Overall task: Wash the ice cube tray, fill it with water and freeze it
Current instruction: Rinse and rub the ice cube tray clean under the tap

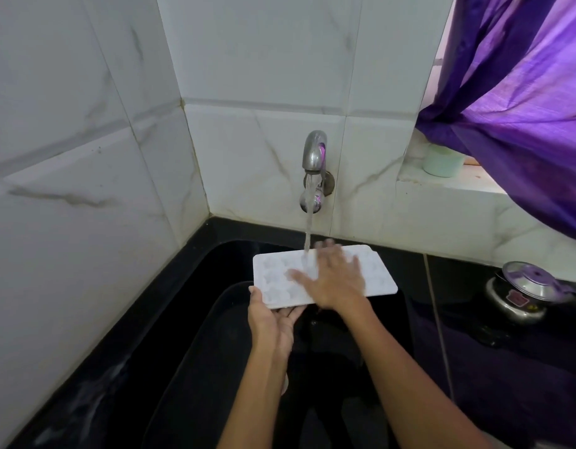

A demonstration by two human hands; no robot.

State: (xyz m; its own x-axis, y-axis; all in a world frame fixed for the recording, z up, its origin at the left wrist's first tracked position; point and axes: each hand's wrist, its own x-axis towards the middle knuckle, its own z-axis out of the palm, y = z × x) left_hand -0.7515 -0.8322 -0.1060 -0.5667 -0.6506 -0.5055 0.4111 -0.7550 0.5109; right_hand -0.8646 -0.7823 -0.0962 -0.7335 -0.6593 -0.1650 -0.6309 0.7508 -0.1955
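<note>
White ice cube tray (273, 280), flat rectangle with rounded corners and shallow shaped pockets, matte like silicone or plastic, held level over black sink (196, 335) under running water (308, 222) from metal wall tap (315, 150). Left hand (273, 319) open, palm up, cupping tray's near-left corner from beneath. Right hand (335, 280) open, fingers spread flat on tray's top, blurred. Glossy black bench (474, 335) around sink; white marble-veined wall tiles (85, 157) behind. Steel lidded pot (523, 296) on bench at right. Purple curtain (523, 108) over tiled ledge with pale green container (442, 162).
</note>
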